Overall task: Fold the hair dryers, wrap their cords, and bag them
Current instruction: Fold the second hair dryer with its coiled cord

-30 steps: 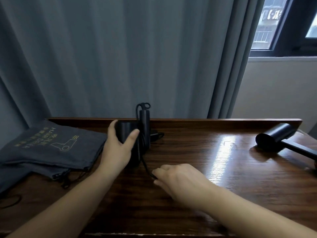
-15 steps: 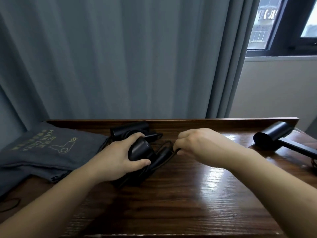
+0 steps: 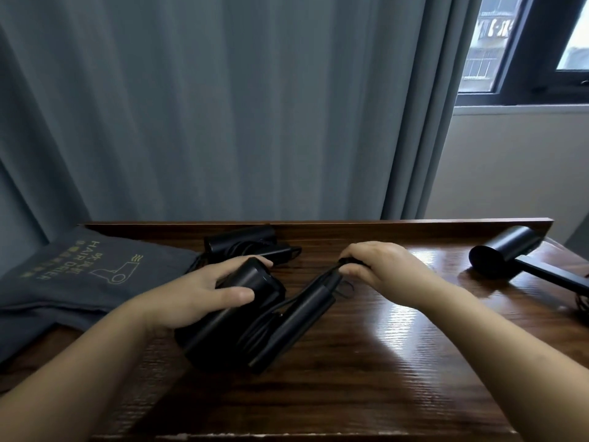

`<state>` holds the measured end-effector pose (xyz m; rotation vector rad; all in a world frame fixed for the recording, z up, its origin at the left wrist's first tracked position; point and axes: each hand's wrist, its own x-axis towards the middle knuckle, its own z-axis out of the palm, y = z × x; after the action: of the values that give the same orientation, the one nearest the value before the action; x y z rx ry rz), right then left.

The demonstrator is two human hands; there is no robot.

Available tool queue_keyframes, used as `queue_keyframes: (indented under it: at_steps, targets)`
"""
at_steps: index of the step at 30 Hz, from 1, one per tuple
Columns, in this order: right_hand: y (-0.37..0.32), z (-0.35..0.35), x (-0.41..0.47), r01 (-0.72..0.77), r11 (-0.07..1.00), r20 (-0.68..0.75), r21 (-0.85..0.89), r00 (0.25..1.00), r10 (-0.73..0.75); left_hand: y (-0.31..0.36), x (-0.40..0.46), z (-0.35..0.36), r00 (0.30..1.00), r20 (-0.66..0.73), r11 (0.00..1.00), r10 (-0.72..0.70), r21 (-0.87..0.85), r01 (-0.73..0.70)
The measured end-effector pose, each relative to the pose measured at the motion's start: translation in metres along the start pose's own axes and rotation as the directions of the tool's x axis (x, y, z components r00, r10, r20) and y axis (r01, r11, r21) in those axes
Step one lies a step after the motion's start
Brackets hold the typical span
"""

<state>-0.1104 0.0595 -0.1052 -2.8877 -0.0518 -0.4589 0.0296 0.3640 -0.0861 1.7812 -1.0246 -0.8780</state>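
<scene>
Fingers of the left hand point(image 3: 191, 298) curl round the barrel of a folded black hair dryer point(image 3: 251, 317) lying mid-surface point(image 3: 366, 378), while the right hand point(image 3: 382, 269) pinches its cord point(image 3: 331, 272) at the handle's end. Grey bags point(image 3: 79, 275) lie left.

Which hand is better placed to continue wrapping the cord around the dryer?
The right hand: it already pinches the cord at the handle's end, while the left hand grips the hair dryer body, steadying it.

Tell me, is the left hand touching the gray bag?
Apart. The head view shows the left hand gripping the hair dryer, with bare table showing between it and the gray bag.
</scene>
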Motion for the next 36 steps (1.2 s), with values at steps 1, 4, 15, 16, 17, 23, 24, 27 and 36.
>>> queue_keyframes:
  at_steps: [1, 4, 15, 16, 17, 23, 24, 27, 36]
  targets:
    - [0.0, 0.004, 0.0, -0.018, 0.999, 0.008, 0.034, 1.0, 0.018, -0.003, 0.0, 0.001, 1.0, 0.005, 0.995, 0.013, -0.094, -0.013]
    - [-0.002, 0.021, -0.002, -0.04, 0.988, 0.027, 0.151, 0.999, 0.037, -0.011, 0.004, 0.007, 0.998, 0.015, 0.938, 0.057, -0.343, -0.048]
    - [-0.02, 0.053, -0.012, -0.094, 0.971, 0.041, 0.221, 0.995, 0.087, -0.003, 0.029, 0.026, 0.823, -0.488, 0.711, -0.291, -0.686, -0.155]
    - [-0.025, 0.055, -0.013, -0.074, 0.976, 0.043, 0.207, 0.997, 0.067, -0.005, 0.033, 0.028, 0.81, -0.496, 0.688, -0.312, -0.706, -0.168]
    - [-0.031, 0.056, -0.014, -0.064, 0.978, 0.043, 0.198, 0.997, 0.056, -0.006, 0.037, 0.031, 0.796, -0.505, 0.667, -0.333, -0.723, -0.18]
    - [-0.066, 0.061, -0.022, -0.051, 0.996, -0.012, 0.079, 0.999, 0.052, -0.02, 0.056, 0.046, 0.667, -0.655, 0.743, -0.355, -0.631, -0.223]
    - [-0.069, 0.062, -0.022, -0.048, 0.996, -0.019, 0.08, 0.999, 0.05, -0.021, 0.058, 0.049, 0.654, -0.672, 0.762, -0.349, -0.609, -0.219]
    - [-0.076, 0.062, -0.023, -0.027, 0.996, -0.012, 0.084, 1.0, 0.028, -0.017, 0.061, 0.058, 0.637, -0.723, 0.842, -0.267, -0.496, -0.21]
    - [-0.064, 0.051, -0.021, -0.205, 0.803, -0.052, 0.56, 0.958, 0.281, -0.023, 0.061, 0.065, 0.704, -0.709, 0.989, 0.04, -0.074, -0.131]
